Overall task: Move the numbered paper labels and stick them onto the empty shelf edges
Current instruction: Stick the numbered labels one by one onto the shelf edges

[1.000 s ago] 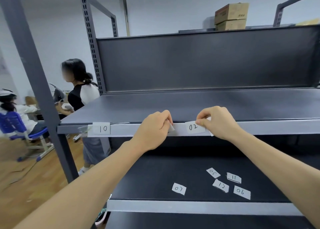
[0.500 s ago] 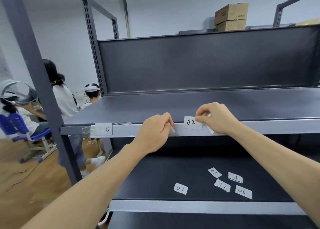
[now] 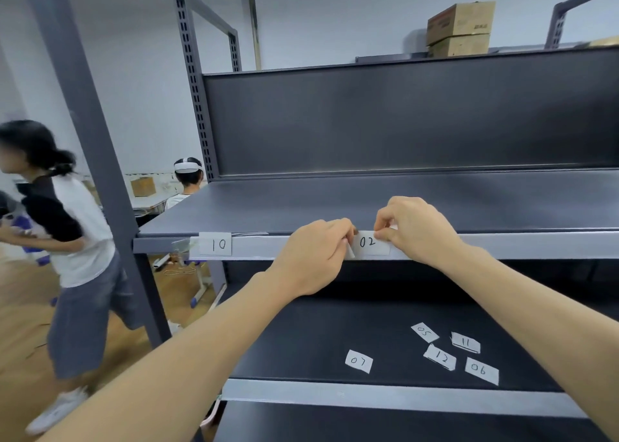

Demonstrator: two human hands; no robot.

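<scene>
A white paper label marked 02 [image 3: 371, 244] lies against the grey front edge of the upper shelf [image 3: 536, 244]. My left hand [image 3: 315, 257] pinches its left end and my right hand [image 3: 413, 227] pinches its top right corner. Another label, marked 10 [image 3: 216, 244], sits on the same edge further left, with clear tape at its side. On the dark lower shelf lie loose labels 07 [image 3: 359, 361], 05 [image 3: 424, 332], 11 [image 3: 465, 342], 12 [image 3: 440, 357] and 06 [image 3: 481, 370].
The lower shelf's grey front edge [image 3: 385, 397] carries no label. A grey upright post [image 3: 83, 133] stands at the left. A person in a white and black shirt [image 3: 67, 240] walks past at the left; another person [image 3: 187, 180] sits behind. Cardboard boxes [image 3: 460, 30] rest on top.
The 02 label was lifted slightly and is now pressed lower against the shelf edge, with both hands closer around it. The person at the left has walked further left.
</scene>
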